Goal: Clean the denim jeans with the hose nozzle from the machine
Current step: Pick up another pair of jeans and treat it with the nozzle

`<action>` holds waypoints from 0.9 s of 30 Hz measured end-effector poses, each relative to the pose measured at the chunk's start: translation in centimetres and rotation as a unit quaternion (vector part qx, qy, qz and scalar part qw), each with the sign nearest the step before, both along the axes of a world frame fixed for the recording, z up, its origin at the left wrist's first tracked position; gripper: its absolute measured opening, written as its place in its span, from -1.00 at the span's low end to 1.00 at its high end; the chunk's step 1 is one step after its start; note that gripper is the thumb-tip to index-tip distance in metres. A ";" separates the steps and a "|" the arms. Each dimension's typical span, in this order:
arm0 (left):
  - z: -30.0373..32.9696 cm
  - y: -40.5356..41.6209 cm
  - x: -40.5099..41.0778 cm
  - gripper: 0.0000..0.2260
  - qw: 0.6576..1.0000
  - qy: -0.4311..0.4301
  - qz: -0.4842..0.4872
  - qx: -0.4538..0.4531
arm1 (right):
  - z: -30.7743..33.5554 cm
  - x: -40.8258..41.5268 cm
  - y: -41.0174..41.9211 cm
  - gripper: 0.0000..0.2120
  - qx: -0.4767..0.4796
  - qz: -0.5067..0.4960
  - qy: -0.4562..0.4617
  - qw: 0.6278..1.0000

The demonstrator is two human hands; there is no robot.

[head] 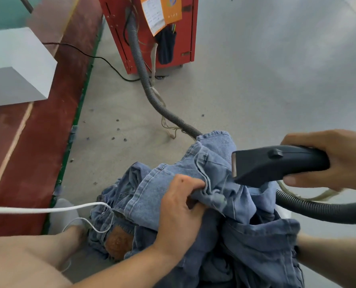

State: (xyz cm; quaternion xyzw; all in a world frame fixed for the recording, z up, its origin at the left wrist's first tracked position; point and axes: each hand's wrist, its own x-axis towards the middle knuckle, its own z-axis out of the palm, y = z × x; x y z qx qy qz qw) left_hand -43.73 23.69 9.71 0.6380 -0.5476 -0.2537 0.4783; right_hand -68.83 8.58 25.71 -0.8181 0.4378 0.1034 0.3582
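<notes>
Crumpled blue denim jeans (152, 190) lie in a heap over my lap and the floor, with a brown leather patch showing at the waistband. My left hand (181, 206) grips a bunched fold of the denim near the middle of the heap. My right hand (330, 161) holds the black hose nozzle (276, 163) by its handle; the nozzle's flat mouth points left, close to the fabric just right of my left hand. A grey ribbed hose (144, 73) runs from the red machine (152, 32) across the floor, passes behind the jeans and comes back to the nozzle from the lower right.
A black power cable (102, 59) trails on the concrete floor by the machine. A white block (17, 65) stands on the red floor strip at left. A thin white cord (48, 209) crosses my left leg and foot. Small bits of lint dot the floor.
</notes>
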 end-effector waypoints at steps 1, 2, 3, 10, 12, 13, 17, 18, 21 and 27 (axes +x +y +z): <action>-0.2 -0.5 0.4 -0.53 1.000 0.018 0.014 -0.011 | 0.1 -0.2 -0.2 -0.37 0.003 0.005 0.007 1.000; -0.3 -1.0 0.7 -0.53 0.999 0.029 0.019 -0.023 | 0.2 -0.5 -0.4 -0.35 0.002 0.010 0.013 1.000; -0.5 -1.4 1.0 -0.53 0.999 0.031 0.017 -0.031 | 0.3 -0.6 -0.5 -0.35 0.002 0.017 0.018 1.000; -1.1 -2.5 0.7 -0.64 0.997 0.069 0.001 -0.018 | -2.0 3.5 0.8 -0.57 0.030 0.117 -0.005 0.993; -0.9 -2.6 0.5 -0.66 0.997 0.073 -0.015 -0.031 | -2.4 4.5 1.2 -0.58 0.026 0.134 -0.033 0.990; -0.8 -2.7 0.5 -0.68 0.997 0.073 -0.018 -0.033 | -2.4 4.6 1.1 -0.58 0.016 0.130 -0.045 0.990; -0.9 -3.0 0.7 -0.58 0.995 0.100 -0.010 -0.028 | -0.4 2.8 -0.7 -0.51 0.019 0.051 -0.061 0.997; -0.8 -3.0 0.7 -0.55 0.995 0.097 -0.008 -0.027 | 0.0 2.2 -1.1 -0.52 0.017 0.045 -0.052 0.997; -1.0 -3.0 0.7 -0.59 0.997 0.078 -0.005 -0.019 | -1.0 2.4 -0.7 -0.58 0.015 0.067 -0.044 0.997; -0.6 -2.7 0.7 -0.79 0.994 0.102 -0.022 -0.020 | -3.5 5.4 1.8 -0.70 -0.042 0.135 -0.096 0.985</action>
